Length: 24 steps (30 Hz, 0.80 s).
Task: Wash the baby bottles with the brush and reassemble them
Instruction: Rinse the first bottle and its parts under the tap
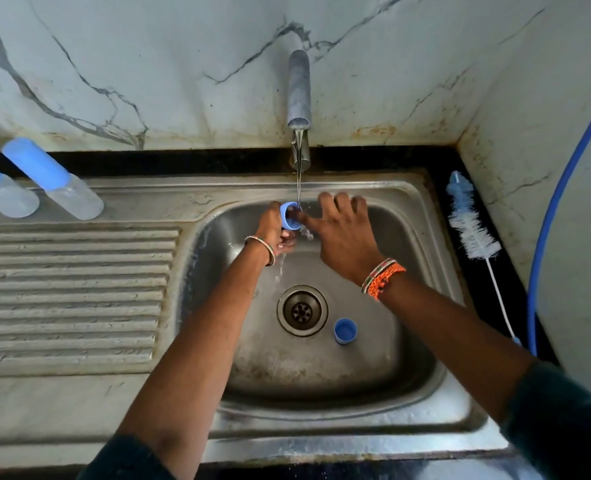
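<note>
Over the sink, the left hand grips a small blue cap under the tap's running water, the right hand's thumb at its opening. Another blue cap lies beside the drain. Two capped bottles stand on the drainboard; the brush lies on the counter.

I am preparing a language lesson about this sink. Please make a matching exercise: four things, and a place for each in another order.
Things:
1. bottle brush
2. loose blue cap
3. two capped bottles
4. blue part

Places:
A. in the left hand, under the running water
B. on the basin floor beside the drain
C. on the dark counter right of the sink
D. on the drainboard

Pairs: 1-C, 2-B, 3-D, 4-A
</note>
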Each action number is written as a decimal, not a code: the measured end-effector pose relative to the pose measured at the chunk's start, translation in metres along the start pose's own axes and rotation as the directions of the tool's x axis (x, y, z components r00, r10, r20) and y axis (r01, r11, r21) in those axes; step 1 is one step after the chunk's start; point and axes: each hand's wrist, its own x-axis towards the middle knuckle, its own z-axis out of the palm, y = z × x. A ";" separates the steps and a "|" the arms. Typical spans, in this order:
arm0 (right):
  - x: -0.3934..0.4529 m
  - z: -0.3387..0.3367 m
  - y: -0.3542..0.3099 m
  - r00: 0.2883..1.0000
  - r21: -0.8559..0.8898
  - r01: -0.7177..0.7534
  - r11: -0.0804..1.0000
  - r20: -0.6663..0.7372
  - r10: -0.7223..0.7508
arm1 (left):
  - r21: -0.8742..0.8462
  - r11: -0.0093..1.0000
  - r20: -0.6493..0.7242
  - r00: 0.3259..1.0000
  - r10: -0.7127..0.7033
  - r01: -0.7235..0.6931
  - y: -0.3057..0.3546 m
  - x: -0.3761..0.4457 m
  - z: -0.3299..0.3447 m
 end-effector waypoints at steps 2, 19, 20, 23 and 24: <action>-0.010 0.008 -0.017 0.979 0.224 -0.174 0.959 0.142 0.145 | -0.190 0.981 0.053 0.998 -0.034 0.043 -0.014 0.001 0.000; 0.030 0.012 0.002 0.804 0.738 -0.513 0.438 0.235 0.546 | -0.063 0.988 -0.206 0.971 0.122 -0.138 -0.013 -0.005 0.030; 0.033 0.012 0.003 0.807 0.721 -0.513 0.466 0.221 0.547 | 0.023 0.980 -0.198 0.960 0.196 -0.196 -0.014 -0.008 0.029; 0.039 0.010 0.001 0.842 0.724 -0.479 0.496 0.219 0.494 | 0.171 0.944 -0.111 0.946 0.303 -0.282 -0.019 -0.011 0.019; 0.038 0.009 -0.002 0.861 0.733 -0.454 0.506 0.217 0.459 | 0.223 0.930 -0.110 0.940 0.322 -0.292 -0.020 -0.011 0.014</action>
